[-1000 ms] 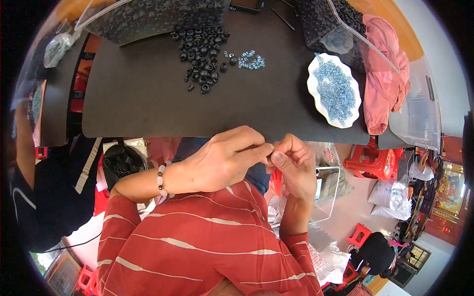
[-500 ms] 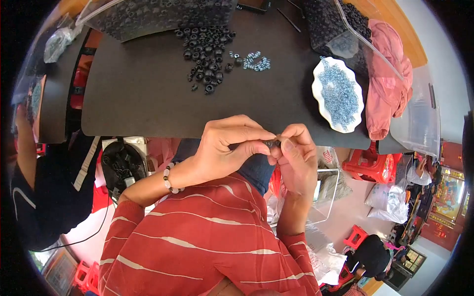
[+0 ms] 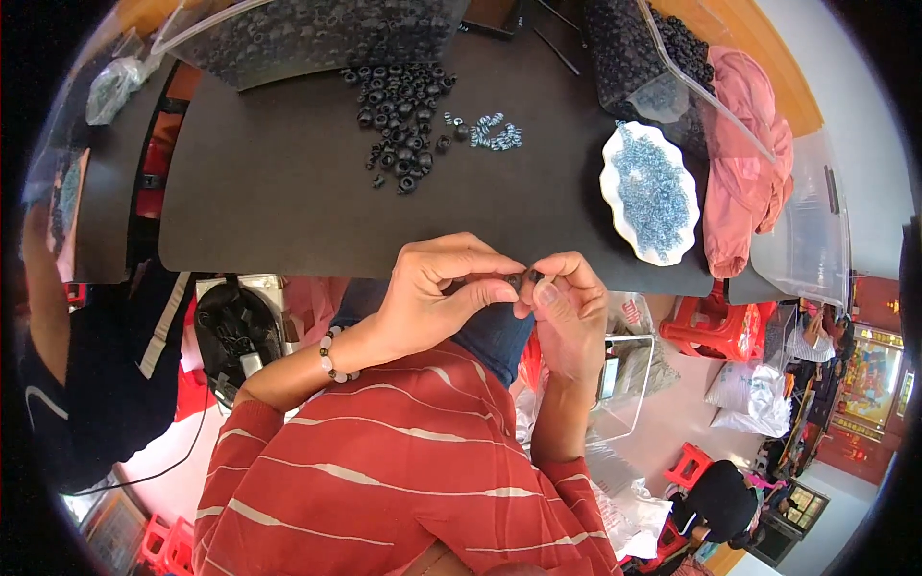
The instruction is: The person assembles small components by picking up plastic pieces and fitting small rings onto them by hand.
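Just past the table's near edge, both my hands are raised close together. My left hand (image 3: 432, 283), with a beaded bracelet (image 3: 327, 355) at its wrist, pinches a small dark rounded piece (image 3: 515, 281) between thumb and forefinger. Another small dark piece (image 3: 535, 276) is pinched in my right hand (image 3: 573, 312), a narrow gap from the first. Fingers cover most of both pieces. On the table, a pile of black, hollow, rounded plastic pieces (image 3: 408, 134) lies beyond my hands. Beside it are several small bluish coils that look like springs (image 3: 499, 137).
A white scalloped dish (image 3: 681, 245) full of similar bluish coils stands at right. Clear bins of black pieces (image 3: 317, 38) (image 3: 634, 67) are at the back. Pink cloth (image 3: 744, 163) lies beside the dish. A person in dark clothes (image 3: 106, 374) is at left; red stools (image 3: 715, 326) stand at right.
The dark pieces, close together between my fingertips before, now show as two with a small gap. My right fingers have opened out slightly around theirs. The whole view has shifted a little.
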`<state>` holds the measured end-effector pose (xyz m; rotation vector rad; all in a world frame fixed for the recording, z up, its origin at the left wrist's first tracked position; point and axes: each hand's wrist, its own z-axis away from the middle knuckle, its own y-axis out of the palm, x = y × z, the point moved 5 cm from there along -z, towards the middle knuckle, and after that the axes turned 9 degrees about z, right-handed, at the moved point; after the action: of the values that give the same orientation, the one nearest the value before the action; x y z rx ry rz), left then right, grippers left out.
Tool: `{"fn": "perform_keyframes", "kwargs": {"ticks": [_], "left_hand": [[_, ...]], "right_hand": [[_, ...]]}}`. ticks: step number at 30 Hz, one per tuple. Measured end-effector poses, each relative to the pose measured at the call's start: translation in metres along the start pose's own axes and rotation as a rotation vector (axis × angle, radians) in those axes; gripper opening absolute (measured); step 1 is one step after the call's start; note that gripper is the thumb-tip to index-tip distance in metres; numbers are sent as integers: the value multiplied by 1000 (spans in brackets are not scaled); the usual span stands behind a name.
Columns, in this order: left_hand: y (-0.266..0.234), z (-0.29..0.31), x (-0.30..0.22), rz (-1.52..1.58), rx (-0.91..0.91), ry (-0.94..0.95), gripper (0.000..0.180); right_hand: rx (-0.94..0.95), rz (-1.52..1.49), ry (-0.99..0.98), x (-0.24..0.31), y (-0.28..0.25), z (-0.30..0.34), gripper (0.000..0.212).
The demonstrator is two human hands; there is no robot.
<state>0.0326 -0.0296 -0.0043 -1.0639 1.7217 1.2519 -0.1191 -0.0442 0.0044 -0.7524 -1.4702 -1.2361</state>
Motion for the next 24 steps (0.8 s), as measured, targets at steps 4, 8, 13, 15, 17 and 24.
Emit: {"fn": "perform_keyframes", "kwargs": {"ticks": [4, 8, 13, 15, 17, 24], "left_hand": [[-2, 0, 1, 71, -24, -63, 20], [-1, 0, 0, 92, -22, -77, 20], [3, 0, -3, 92, -8, -112, 20], [3, 0, -4, 93, -10, -125, 20], [2, 1, -4, 57, -16, -121, 19], [-2, 1, -3, 21, -17, -118, 19]], "right_hand": [[-69, 115, -29, -2, -6, 0, 15], [-165, 267, -56, 0, -10, -2, 13], [-238, 254, -113, 3, -11, -4, 13], [-260, 242, -144, 6, -13, -3, 13], [-232, 256, -127, 4, -15, -3, 14], [-154, 271, -120, 8, -9, -1, 18]]}}
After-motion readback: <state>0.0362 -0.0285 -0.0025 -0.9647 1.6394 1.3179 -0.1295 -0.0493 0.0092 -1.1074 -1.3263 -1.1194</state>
